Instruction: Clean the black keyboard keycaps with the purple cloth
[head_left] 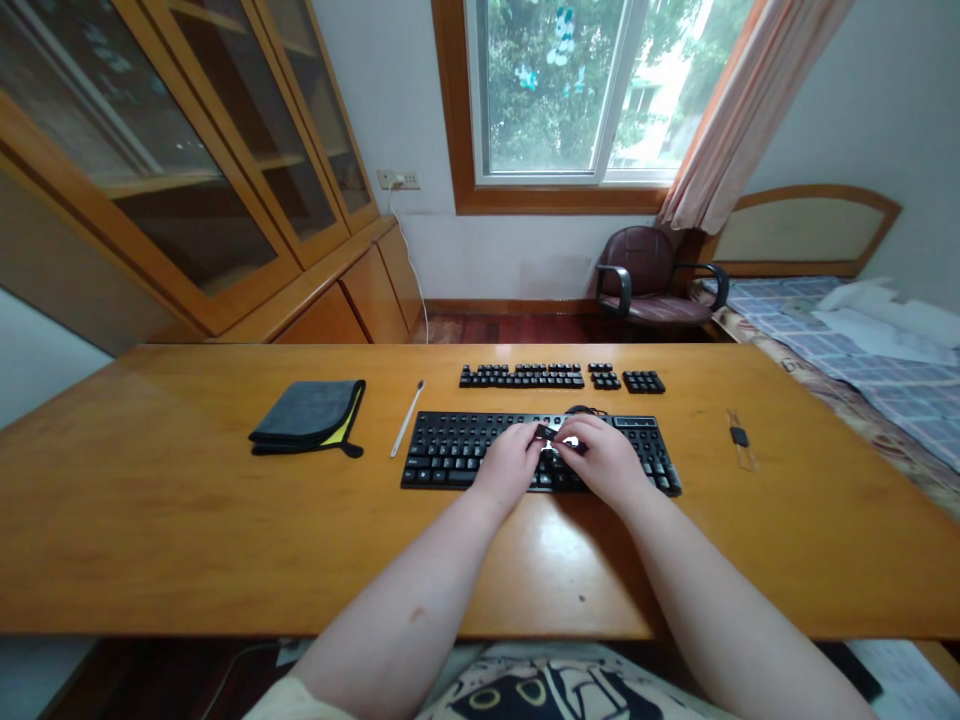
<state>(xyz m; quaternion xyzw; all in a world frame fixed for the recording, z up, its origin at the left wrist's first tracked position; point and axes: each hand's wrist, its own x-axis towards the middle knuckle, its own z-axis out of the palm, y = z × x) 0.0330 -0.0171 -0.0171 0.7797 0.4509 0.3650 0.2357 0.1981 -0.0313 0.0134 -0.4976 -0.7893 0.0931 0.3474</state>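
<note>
A black keyboard lies on the table in front of me, under both hands. My left hand is closed, its fingertips pinching a small black keycap just above the keys. From the other side, my right hand reaches in with thumb and index finger bent together at the same keycap. Part of the keycap is covered by fingertips. Behind the keyboard, loose black keycaps are set out in rows, with smaller groups to their right.
A folded grey cloth with yellow lining lies left, beside a thin white brush. A wire keycap puller with a black middle rests at right on the wooden table. Beyond stand an office chair and a bed.
</note>
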